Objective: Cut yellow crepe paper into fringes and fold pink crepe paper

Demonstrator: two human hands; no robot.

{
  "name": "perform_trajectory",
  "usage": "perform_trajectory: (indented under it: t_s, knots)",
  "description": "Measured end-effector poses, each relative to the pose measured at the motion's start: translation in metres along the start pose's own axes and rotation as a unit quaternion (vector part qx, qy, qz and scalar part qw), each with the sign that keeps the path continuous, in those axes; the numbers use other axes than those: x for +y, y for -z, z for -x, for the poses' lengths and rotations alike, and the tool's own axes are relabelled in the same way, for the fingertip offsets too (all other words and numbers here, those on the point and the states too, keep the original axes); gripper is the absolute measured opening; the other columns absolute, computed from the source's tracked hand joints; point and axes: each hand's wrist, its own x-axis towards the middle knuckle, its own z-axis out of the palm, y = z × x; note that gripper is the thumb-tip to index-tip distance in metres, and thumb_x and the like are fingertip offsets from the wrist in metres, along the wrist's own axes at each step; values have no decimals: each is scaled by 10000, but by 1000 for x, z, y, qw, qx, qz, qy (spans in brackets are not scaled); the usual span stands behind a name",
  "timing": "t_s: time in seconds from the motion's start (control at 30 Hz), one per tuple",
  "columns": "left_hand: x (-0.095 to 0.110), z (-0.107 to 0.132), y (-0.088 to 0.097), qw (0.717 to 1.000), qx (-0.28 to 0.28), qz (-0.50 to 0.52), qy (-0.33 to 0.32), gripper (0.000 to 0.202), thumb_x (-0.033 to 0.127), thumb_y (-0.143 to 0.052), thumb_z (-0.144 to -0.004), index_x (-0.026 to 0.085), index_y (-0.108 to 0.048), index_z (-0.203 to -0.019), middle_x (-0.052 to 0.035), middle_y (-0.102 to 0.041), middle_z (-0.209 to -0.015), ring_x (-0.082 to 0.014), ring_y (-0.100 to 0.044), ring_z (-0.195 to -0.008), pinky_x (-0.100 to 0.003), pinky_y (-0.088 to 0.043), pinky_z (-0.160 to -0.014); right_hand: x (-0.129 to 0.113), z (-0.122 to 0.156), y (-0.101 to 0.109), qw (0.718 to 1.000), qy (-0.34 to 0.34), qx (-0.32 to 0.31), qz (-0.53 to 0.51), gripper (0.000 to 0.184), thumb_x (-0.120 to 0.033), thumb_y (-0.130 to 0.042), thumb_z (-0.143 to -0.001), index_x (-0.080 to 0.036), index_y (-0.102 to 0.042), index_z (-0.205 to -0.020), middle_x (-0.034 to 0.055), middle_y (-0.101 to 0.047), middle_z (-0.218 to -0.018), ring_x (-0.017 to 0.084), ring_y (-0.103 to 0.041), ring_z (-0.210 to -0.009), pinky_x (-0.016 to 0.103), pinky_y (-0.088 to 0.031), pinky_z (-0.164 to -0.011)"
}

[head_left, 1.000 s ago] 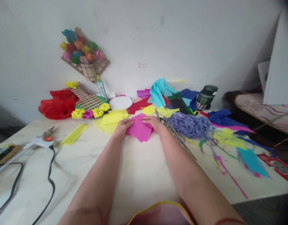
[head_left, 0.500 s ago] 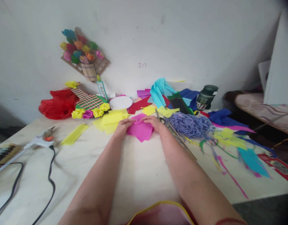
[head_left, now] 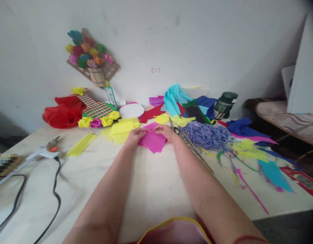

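Observation:
A magenta sheet of crepe paper (head_left: 154, 142) lies in the middle of the table between my hands. My left hand (head_left: 135, 137) pinches its left side near the top, fingers closed. On the opposite side, my right hand (head_left: 168, 132) pinches the same paper between thumb and fingers. Its upper part looks gathered or folded where the fingertips meet it; the exact fold is too small to tell. Yellow paper sheets (head_left: 120, 130) lie just behind my left hand. Scissors (head_left: 175, 129) rest right beside my right hand.
Blue-violet cord (head_left: 207, 135) lies tangled on the right, near coloured paper scraps and a dark green jar (head_left: 225, 105). A glue gun (head_left: 53, 144) and its black cable (head_left: 56, 196) occupy the left. Behind stand a flower-decorated stick craft (head_left: 97, 108) and red plastic (head_left: 63, 112).
Both hands keep their hold on the magenta paper. Its fold near the fingertips looks slightly flatter; otherwise things stay in place.

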Motion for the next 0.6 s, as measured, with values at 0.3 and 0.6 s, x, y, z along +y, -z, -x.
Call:
perform_trajectory:
  t_s: [0.3,0.6]
  knots:
    - [-2,-3,1,1000,3,8,-12,314,327,-708,-576,148,-566,-791,25,-591,-577,-84,-506,-461,-183,-347,-430,-3,2,-1,999,-46,-9,-26,237,-235,-717,-509,-159,-599,-699,-38,-593,-610,94,-505,-559,231,-377,-577]
    - [-1,-2,0,1000,-13,-10,7,381,340,-743,-534,144,-576,-815,-5,-630,-669,-117,-557,-527,-226,-421,-501,-5,4,-1,998,-45,-33,0,254,-209,-676,-563,-168,-685,-814,-3,-654,-714,105,-531,-609,236,-386,-597]
